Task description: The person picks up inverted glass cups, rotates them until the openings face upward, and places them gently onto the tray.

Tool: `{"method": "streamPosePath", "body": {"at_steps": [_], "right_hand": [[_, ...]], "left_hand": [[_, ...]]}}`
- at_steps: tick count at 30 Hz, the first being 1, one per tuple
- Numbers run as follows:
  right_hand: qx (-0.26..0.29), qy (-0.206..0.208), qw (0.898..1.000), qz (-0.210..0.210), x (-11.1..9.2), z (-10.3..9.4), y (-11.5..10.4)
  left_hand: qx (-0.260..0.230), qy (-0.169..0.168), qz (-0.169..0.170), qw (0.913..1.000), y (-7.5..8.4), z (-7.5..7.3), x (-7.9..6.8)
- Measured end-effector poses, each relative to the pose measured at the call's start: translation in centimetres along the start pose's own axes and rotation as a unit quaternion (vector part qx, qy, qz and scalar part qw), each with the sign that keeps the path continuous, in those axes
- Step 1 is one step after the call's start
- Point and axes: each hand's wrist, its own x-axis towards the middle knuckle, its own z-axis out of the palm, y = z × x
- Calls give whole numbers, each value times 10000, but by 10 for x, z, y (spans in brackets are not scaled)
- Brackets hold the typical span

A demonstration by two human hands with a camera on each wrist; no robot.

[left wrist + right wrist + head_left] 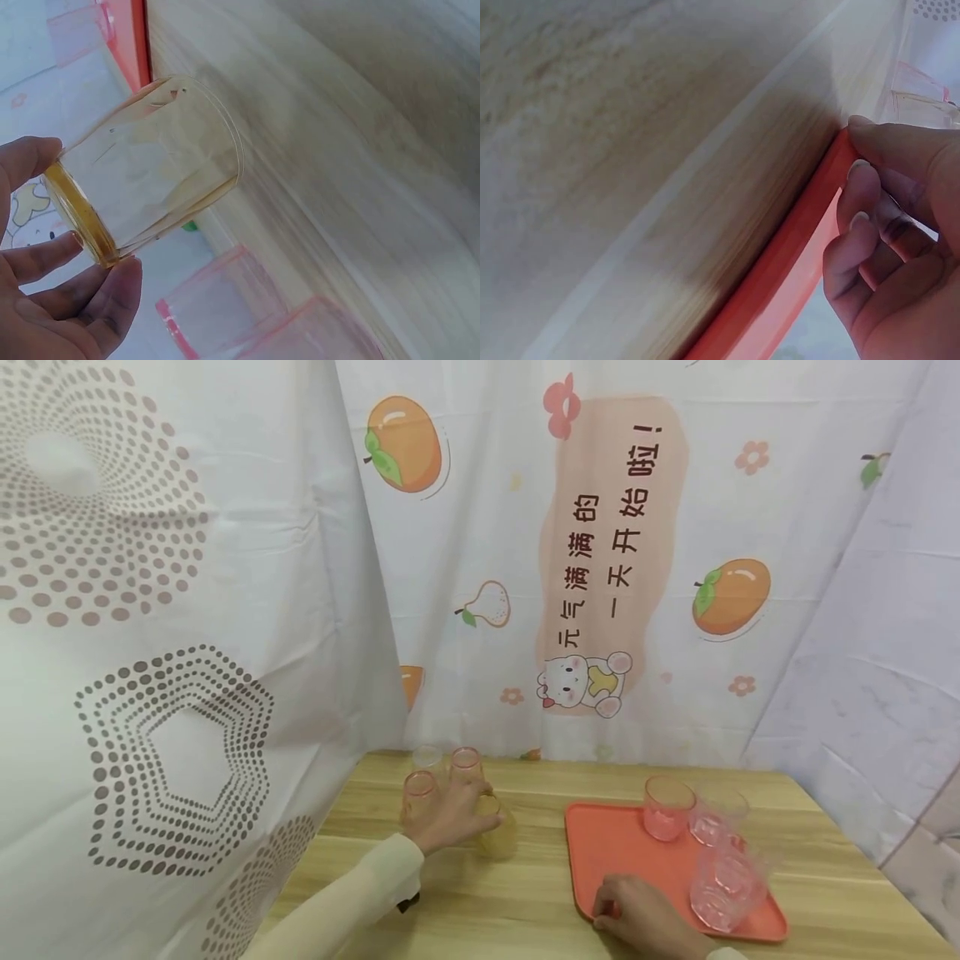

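My left hand (450,817) holds a clear yellow cup (498,837) that stands upside down, its narrow base up. In the left wrist view the thumb and fingers pinch the thick yellow base of this cup (161,161), and the wide rim is toward the table. Close beside that hand are two pink cups (420,787) and a colourless one (427,758), partly hidden. My right hand (645,912) is at the front left corner of a red tray (618,835). In the right wrist view, thumb and curled fingers pinch the rim of the tray (780,277).
On the tray, a pink cup (667,814) stands near the back edge beside another clear cup (716,820). Transparent pinkish vessels (723,889) overlap at its right side. A wooden table (540,893) bears everything, with printed curtains (480,527) behind and at the sides.
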Motion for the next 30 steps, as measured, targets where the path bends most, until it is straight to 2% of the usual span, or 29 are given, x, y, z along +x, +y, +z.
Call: {"method": "streamPosePath", "body": {"at_steps": [4, 7, 11, 15, 20, 22, 26, 28, 30], "right_hand": [[171, -140, 9997, 143, -1, -1, -1], [354, -148, 9990, 251, -2, -1, -1], [495, 81, 9980, 389, -3, 2, 0], [643, 251, 9951, 708, 0, 5, -2], [1190, 236, 9859, 1152, 7, 5, -7], [1408, 250, 9814, 1279, 10, 4, -10], [1627, 545, 9755, 1373, 14, 4, -15], [1789, 671, 9713, 1416, 15, 5, -17], [2088, 718, 9630, 1547, 15, 6, -20]], "left_hand": [[-718, -249, -213, 9969, 4, 5, -3], [-1022, -386, -241, 9937, 8, 5, -6], [-1384, -530, -250, 9886, 13, 4, -8], [-1711, -614, -267, 9830, 16, 4, -10], [-2023, -681, -144, 9769, 17, 11, -8], [-2109, -796, -177, 9741, 18, 13, -9], [-2268, -1011, -373, 9680, 21, 14, -11], [-2284, -1004, -418, 9675, 23, 14, -11], [-2345, -994, -466, 9659, 26, 15, -11]]}}
